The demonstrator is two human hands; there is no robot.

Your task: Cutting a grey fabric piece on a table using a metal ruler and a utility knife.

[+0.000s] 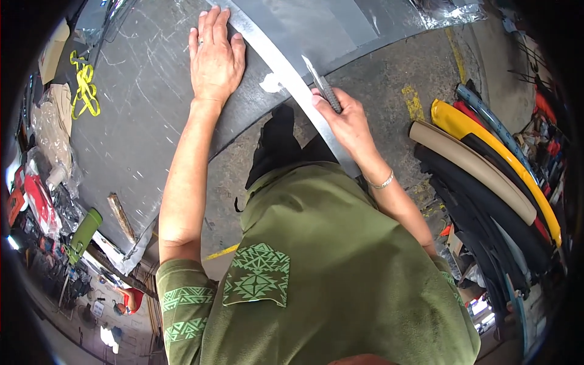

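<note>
My left hand (pixel 216 64) lies flat on the dark scratched tabletop (pixel 146 115), fingers extended. Its fingertips rest beside the upper end of a long metal straightedge (pixel 271 58), perhaps touching it. My right hand (pixel 347 118) is closed around a craft knife (pixel 322 84) with a grey handle, its pointed blade directed up and away from me. The fingers of that hand are next to the straightedge's right side; whether they touch it I cannot tell. The straightedge slants toward my waist and overhangs the table edge. A dark grey sheet (pixel 359 27) lies beyond it, and a small white scrap (pixel 271 83) lies beside it.
A yellow strap (pixel 84 88) and a wooden stick (pixel 121 218) lie on the table's left part. Plastic-wrapped goods and a green roll (pixel 85 231) crowd the left. Rolls of material, including a beige roll (pixel 474 170) and a yellow roll (pixel 505 161), stand at right. A person in red (pixel 132 300) is far behind at lower left.
</note>
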